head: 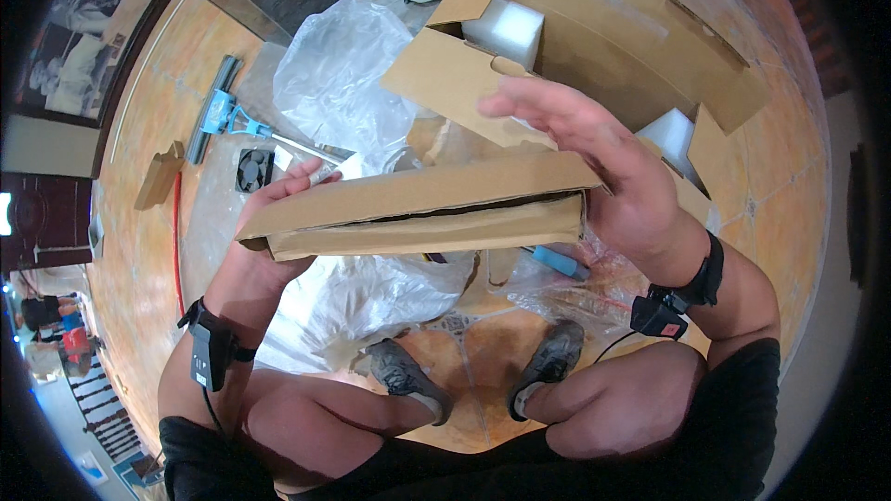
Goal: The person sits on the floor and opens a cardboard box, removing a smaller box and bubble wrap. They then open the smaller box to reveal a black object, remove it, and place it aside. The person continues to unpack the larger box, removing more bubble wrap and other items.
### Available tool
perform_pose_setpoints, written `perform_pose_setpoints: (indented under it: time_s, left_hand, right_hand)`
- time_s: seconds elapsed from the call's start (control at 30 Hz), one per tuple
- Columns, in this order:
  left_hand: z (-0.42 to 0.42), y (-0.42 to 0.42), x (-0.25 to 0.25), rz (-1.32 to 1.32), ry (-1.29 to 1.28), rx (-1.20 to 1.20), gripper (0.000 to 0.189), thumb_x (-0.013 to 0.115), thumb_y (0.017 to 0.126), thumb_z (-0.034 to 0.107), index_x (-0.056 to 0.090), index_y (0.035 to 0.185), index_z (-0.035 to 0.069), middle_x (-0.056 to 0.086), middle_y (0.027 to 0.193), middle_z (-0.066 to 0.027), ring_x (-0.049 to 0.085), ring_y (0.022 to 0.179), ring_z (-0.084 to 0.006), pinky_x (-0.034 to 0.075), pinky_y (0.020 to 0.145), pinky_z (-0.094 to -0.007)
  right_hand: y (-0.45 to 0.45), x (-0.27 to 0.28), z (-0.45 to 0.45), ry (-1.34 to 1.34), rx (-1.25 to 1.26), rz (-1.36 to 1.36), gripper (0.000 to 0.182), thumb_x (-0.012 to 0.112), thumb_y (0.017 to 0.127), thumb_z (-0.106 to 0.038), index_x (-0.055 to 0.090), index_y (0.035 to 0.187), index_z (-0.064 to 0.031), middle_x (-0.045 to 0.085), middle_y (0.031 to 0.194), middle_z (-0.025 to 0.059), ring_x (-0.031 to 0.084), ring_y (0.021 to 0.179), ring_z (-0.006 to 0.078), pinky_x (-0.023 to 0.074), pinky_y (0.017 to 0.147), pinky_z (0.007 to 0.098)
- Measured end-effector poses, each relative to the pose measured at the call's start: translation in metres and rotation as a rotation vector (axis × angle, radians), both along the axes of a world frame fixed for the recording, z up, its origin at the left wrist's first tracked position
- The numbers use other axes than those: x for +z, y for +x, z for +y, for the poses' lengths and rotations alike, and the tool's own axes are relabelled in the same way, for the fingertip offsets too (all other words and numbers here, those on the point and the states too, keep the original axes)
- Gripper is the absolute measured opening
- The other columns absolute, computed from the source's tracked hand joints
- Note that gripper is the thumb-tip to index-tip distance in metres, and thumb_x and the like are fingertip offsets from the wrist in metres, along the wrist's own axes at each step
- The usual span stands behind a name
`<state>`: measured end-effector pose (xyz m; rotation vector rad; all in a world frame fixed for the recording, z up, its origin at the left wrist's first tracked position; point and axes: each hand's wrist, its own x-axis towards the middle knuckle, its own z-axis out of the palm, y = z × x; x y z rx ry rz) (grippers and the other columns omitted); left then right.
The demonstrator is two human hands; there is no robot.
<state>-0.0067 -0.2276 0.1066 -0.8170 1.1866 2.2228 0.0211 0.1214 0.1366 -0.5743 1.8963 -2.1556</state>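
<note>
A flat brown cardboard box (431,188) is held up in front of me, its long side facing me. A dark gap runs under its lid edge, widest toward the right. My left hand (278,202) supports the left end, with fingertips showing behind the box. My right hand (612,153) has its palm against the right end. Its fingers stretch up and left above the box, slightly blurred, and its thumb is hidden. Below the box, a blue-handled tool (560,263) lies on clear plastic wrap (578,299); its working end is covered.
A large opened cardboard carton (598,69) with white foam blocks (505,28) lies ahead. Plastic bags (348,76) (369,306) cover floor around me. At left are a black fan (254,170), a blue sponge mop (221,111), a small carton (160,177) and a red tube (177,243).
</note>
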Motion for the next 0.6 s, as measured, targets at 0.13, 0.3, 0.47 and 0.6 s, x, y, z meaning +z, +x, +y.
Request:
perform_pose_setpoints:
  time_s: [0.13, 0.3, 0.47, 0.6]
  left_hand:
    - [0.005, 0.007, 0.004, 0.251, 0.167, -0.030, 0.035, 0.051, 0.103, 0.033, 0.063, 0.119, 0.004, 0.066, 0.126, -0.0137, 0.060, 0.118, -0.0278, 0.045, 0.108, -0.0429]
    - [0.009, 0.009, 0.018, 0.408, 0.122, -0.010, 0.066, 0.036, 0.105, 0.058, 0.049, 0.142, 0.006, 0.059, 0.135, -0.0123, 0.054, 0.126, -0.0267, 0.036, 0.114, -0.0454]
    - [0.031, 0.020, 0.037, 0.564, -0.213, 0.090, 0.059, 0.040, 0.107, 0.050, 0.043, 0.147, 0.007, 0.054, 0.139, -0.0098, 0.052, 0.127, -0.0249, 0.036, 0.113, -0.0430]
    - [0.021, 0.015, 0.033, 0.567, -0.001, -0.174, 0.052, 0.043, 0.107, 0.047, 0.050, 0.140, 0.007, 0.053, 0.144, -0.0090, 0.049, 0.133, -0.0232, 0.033, 0.114, -0.0411]
  right_hand:
    - [0.001, -0.012, 0.000, -0.168, -0.077, -0.200, 0.055, 0.028, 0.107, -0.041, 0.055, 0.130, 0.0012, 0.064, 0.121, 0.0140, 0.058, 0.116, 0.0199, 0.0450, 0.102, 0.0349]
    - [-0.009, -0.004, 0.003, -0.464, -0.331, -0.642, 0.046, 0.033, 0.106, -0.040, 0.060, 0.110, -0.0031, 0.066, 0.105, 0.0101, 0.063, 0.101, 0.0228, 0.0493, 0.094, 0.0376]
    - [-0.017, -0.010, 0.016, -0.552, -0.336, -0.740, 0.038, 0.040, 0.106, -0.038, 0.060, 0.109, -0.0061, 0.066, 0.105, 0.0104, 0.063, 0.100, 0.0253, 0.0503, 0.093, 0.0407]
    - [-0.013, -0.013, 0.023, -0.541, -0.409, -0.816, 0.034, 0.044, 0.105, -0.037, 0.060, 0.108, -0.0074, 0.067, 0.106, 0.0094, 0.064, 0.100, 0.0257, 0.0508, 0.092, 0.0416]
